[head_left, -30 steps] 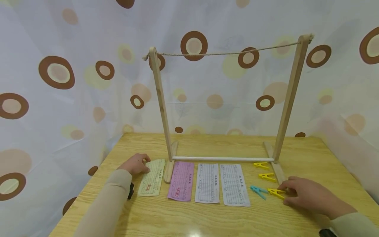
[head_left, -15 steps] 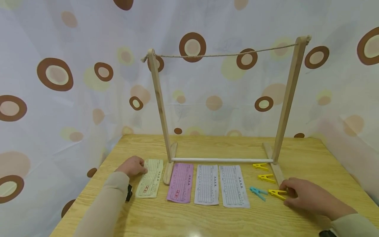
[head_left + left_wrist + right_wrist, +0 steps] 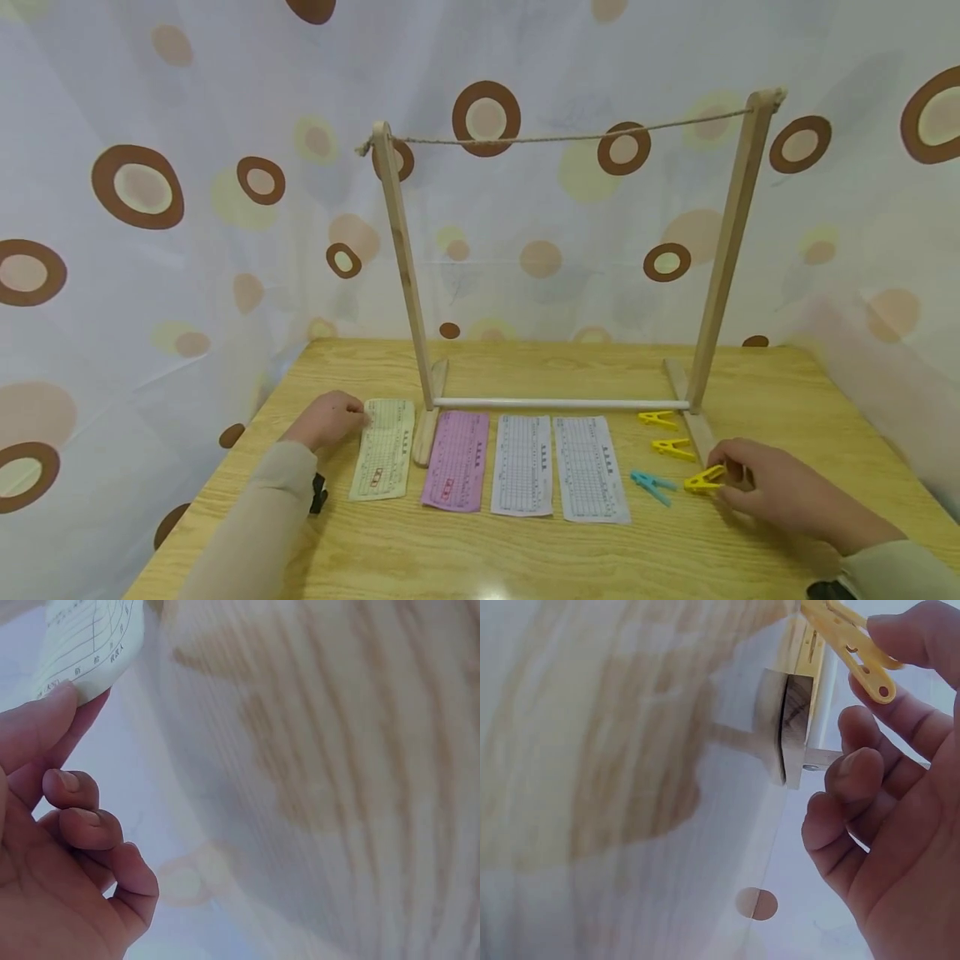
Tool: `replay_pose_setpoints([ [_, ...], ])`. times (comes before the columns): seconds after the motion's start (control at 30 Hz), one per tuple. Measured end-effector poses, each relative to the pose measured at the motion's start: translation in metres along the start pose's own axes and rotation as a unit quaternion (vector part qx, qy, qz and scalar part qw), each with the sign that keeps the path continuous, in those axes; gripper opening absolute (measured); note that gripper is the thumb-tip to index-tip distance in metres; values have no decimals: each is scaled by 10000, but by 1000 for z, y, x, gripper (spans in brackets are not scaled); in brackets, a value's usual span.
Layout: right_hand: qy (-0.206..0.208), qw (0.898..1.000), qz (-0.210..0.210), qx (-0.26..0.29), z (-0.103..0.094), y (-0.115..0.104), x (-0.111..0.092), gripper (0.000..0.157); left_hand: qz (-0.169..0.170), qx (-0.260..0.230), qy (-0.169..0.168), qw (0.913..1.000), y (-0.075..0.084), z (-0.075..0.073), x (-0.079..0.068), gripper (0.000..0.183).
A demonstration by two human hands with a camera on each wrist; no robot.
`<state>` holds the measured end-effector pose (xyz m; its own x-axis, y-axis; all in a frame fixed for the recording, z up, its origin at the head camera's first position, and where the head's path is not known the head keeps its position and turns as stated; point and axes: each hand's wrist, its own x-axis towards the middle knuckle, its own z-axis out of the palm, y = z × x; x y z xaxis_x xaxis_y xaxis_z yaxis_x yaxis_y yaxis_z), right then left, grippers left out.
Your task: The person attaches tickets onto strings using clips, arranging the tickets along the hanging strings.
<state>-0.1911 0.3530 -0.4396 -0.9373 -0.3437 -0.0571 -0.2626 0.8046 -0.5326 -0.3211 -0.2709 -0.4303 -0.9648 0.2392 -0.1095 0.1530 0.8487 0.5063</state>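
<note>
At the left of the table, my left hand (image 3: 330, 419) pinches the left edge of a pale yellow printed paper slip (image 3: 386, 450). The left wrist view shows the thumb on top of the slip (image 3: 97, 645) and a finger beneath, the other fingers curled. On the right, my right hand (image 3: 780, 487) holds a yellow clothespin (image 3: 702, 481) between thumb and fingers. In the right wrist view the clothespin (image 3: 851, 649) has its handle end at the thumb and index finger. A teal clothespin (image 3: 652, 485) lies just left of it.
A pink slip (image 3: 457, 462) and two white slips, one middle (image 3: 522, 467) and one right (image 3: 592, 471), lie in a row. Two more yellow clothespins, one farther (image 3: 657, 419), one nearer (image 3: 673, 450), lie near the wooden stand's right post (image 3: 731, 250). A rope (image 3: 525, 140) spans its top.
My right hand has gripped the yellow clothespin, which has turned and moved away from the teal one. My left fingers have closed on the yellow slip's edge, and the slip has shifted slightly.
</note>
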Motion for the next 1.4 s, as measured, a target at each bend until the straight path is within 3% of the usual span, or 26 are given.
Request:
replay_pose_setpoints([
  [0.37, 487, 9984, -295, 17, -1, -2, -2, 24, 388, 383, 220, 9983, 16, -14, -16, 16],
  [0.53, 798, 9954, -523, -93, -4, -7, -2, 21, 648, 325, 227, 9971, 24, -23, -23, 19],
  [0.7, 1045, 9931, -484, -199, -10, -14, -2, 20, 922, 309, 193, 9951, 34, -31, -28, 24],
  [0.93, 1170, 9918, -433, -293, -22, -21, 1, 29, 1133, 459, 310, 9920, 55, -40, -36, 20],
  [1.17, 1582, 9832, -774, -489, -34, -28, 2, 22, 1315, 687, 530, 9875, 76, -44, -43, 14],
  [1.4, 1664, 9818, -733, -541, -43, -36, 2, 23, 1372, 721, 585, 9862, 93, -46, -49, 13],
])
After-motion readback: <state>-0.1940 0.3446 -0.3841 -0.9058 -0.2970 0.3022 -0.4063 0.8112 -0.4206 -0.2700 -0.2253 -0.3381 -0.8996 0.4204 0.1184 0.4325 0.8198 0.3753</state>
